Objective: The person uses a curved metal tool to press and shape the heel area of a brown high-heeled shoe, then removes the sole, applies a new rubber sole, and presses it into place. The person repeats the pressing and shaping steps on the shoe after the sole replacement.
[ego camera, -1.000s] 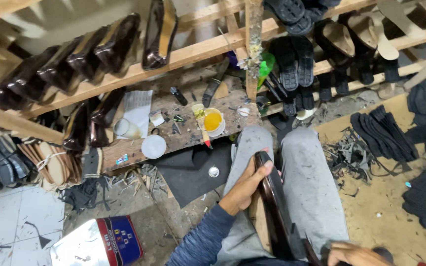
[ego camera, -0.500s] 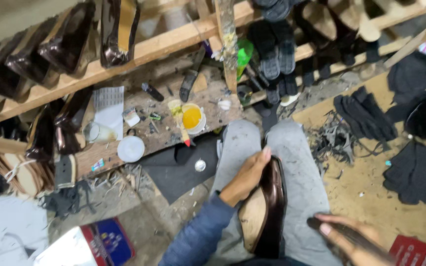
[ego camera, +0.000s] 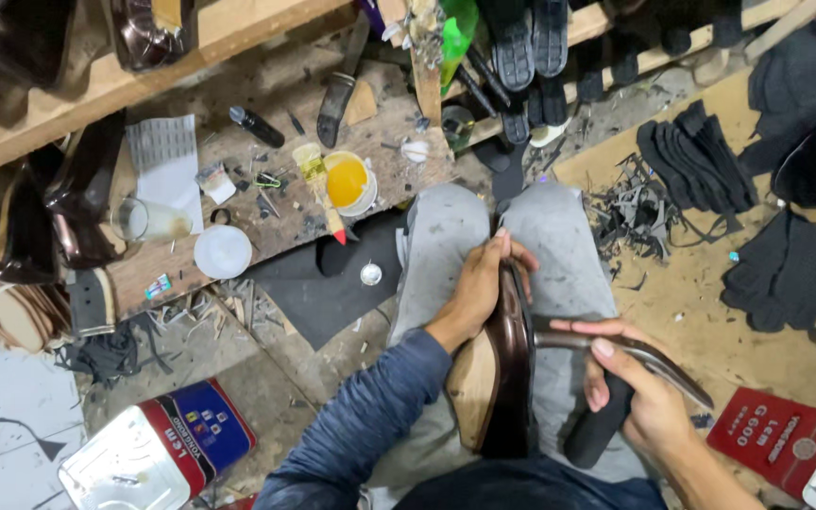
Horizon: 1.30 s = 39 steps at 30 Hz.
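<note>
A dark brown leather shoe (ego camera: 512, 378) lies sole-side up on my lap, its tan insole (ego camera: 472, 387) facing left. My left hand (ego camera: 484, 283) grips the toe end of the shoe. My right hand (ego camera: 635, 397) is shut on a black-handled metal tool (ego camera: 606, 416), whose curved silver jaws (ego camera: 578, 342) reach against the shoe's edge. My knees in grey trousers (ego camera: 446, 227) point towards a low wooden board.
The wooden board (ego camera: 285, 217) carries a pot of yellow glue (ego camera: 348, 181), a brush (ego camera: 318, 184), a white lid (ego camera: 223, 251) and a glass (ego camera: 144, 219). Brown shoes (ego camera: 77, 203) sit on wooden racks. Black soles (ego camera: 691, 161) and scraps lie right. Glue tins (ego camera: 158, 451) stand left and right (ego camera: 776, 436).
My view has dropped towards my lap. My right hand has brought the tool up against the shoe's edge, while my left hand stays on the toe.
</note>
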{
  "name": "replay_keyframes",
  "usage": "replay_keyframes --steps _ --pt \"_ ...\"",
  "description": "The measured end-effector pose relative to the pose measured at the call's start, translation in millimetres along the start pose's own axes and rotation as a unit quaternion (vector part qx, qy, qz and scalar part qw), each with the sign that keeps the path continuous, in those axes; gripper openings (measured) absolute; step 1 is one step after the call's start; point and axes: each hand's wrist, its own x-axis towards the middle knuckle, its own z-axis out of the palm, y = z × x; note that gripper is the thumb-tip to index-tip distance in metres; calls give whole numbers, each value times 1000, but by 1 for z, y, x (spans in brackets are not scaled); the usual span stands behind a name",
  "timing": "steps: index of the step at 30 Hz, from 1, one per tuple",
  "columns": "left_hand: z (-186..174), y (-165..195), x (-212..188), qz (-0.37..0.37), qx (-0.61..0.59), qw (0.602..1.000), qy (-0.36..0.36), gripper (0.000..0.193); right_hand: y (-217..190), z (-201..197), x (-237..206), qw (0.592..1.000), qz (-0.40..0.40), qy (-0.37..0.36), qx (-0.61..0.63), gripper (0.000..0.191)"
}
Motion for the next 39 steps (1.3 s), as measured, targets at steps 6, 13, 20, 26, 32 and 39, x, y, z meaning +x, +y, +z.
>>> replay_keyframes --steps 6,13,20,26,32,39 --pt "1 -2 0 -30 -31 999 14 64 7 7 -6 999 -28 23 -1 28" --pt "1 -12 5 -51 -34 997 54 64 -28 30 -1 952 6 36 -303 24" --pt "0 -18 14 -26 -8 997 75 65 -61 40 32 891 76 -20 -447 21" --pt "1 -12 15 -47 16 996 71 65 -70 11 64 849 -85 -225 -470 20" --pt "0 1 19 -52 -39 997 51 66 -29 25 34 988 105 91 -63 29" --pt "5 -6 23 -72 -15 996 57 65 -60 17 47 890 28 -36 -454 24"
